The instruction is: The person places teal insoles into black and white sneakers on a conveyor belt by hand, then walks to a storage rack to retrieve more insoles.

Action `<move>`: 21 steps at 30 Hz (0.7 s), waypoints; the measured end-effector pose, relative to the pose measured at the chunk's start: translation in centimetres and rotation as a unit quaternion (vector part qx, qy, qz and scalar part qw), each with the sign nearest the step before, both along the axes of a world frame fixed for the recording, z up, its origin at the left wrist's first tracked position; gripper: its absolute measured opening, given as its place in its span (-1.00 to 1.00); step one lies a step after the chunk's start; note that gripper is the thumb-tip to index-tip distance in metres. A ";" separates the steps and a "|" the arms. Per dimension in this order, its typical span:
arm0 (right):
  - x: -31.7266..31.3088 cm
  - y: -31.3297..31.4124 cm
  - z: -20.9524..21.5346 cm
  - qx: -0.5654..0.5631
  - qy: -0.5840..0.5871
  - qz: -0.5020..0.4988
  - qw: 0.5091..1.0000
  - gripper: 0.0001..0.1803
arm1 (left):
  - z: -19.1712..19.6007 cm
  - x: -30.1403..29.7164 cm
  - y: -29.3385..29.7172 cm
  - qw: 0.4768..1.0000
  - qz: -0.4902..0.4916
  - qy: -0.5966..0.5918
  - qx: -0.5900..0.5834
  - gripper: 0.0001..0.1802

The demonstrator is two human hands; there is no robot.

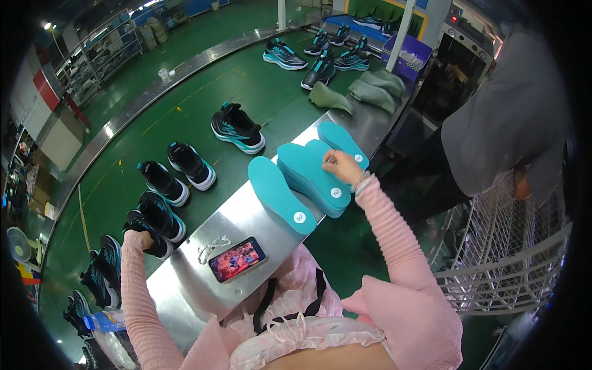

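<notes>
My left hand (147, 239) is at the collar of a black shoe (161, 248) with a white sole, in the row along the green line; its fingers are mostly hidden. My right hand (343, 166) is over a stack of teal insoles (303, 165), fingers curled together; whether anything is pinched in them cannot be made out. A single teal insole (271, 188) with a round white sticker lies left of the stack. Another teal insole (338, 139) lies on the stack's far right side.
A phone (237, 259) with a lit screen lies on the metal ledge (225, 216) beside a crumpled clear strip (213, 248). Beyond are a lone black shoe (238, 131), more shoes and olive-green shoe lasts (333, 100). A person in grey (505, 123) stands right, near a metal mesh rack (493, 259).
</notes>
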State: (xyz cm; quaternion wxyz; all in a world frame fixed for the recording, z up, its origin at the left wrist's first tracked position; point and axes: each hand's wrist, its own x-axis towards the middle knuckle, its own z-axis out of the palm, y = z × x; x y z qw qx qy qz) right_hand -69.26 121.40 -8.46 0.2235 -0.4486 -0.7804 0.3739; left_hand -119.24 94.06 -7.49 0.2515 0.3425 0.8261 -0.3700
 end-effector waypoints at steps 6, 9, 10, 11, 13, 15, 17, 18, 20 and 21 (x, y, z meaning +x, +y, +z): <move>1.9 -1.4 -5.6 0.003 0.021 -0.037 0.999 -0.41 | -0.2 2.6 1.2 0.999 -0.026 0.040 0.015 -0.65; -1.5 -3.7 -4.0 0.013 0.051 0.014 0.999 -0.36 | 4.3 4.6 -1.9 0.987 -0.052 0.100 0.113 -0.67; -2.6 -4.7 -2.8 0.017 0.051 0.023 0.998 -0.36 | 5.5 6.0 -2.0 0.968 0.032 0.091 0.233 -0.71; -3.3 -4.5 -4.4 0.018 0.047 0.011 0.999 -0.36 | 5.4 6.7 -2.1 0.930 0.016 0.061 0.363 -0.72; -4.3 -6.2 -3.5 0.030 -0.019 -0.048 0.998 -0.39 | 2.8 7.5 -2.1 0.807 -0.012 -0.015 0.591 -0.71; -4.0 -5.2 -3.4 0.042 0.032 -0.045 0.998 -0.42 | 1.3 9.6 -2.6 0.802 -0.075 -0.008 0.592 -0.63; -1.8 -2.1 -3.3 0.118 0.095 -0.078 0.985 -0.50 | -0.2 9.6 -2.3 0.868 -0.033 0.003 0.496 -0.48; -1.1 -1.1 -1.0 0.201 0.050 -0.144 0.968 -0.53 | 0.0 9.2 -2.4 0.863 -0.054 0.027 0.501 -0.49; 1.7 2.8 -1.0 0.235 -0.137 -0.249 0.929 -0.38 | 0.0 8.8 -2.1 0.852 -0.088 0.046 0.514 -0.56; 3.4 4.7 -1.8 0.207 -0.216 -0.236 0.924 -0.28 | -0.5 8.7 -1.4 0.848 -0.082 0.038 0.523 -0.57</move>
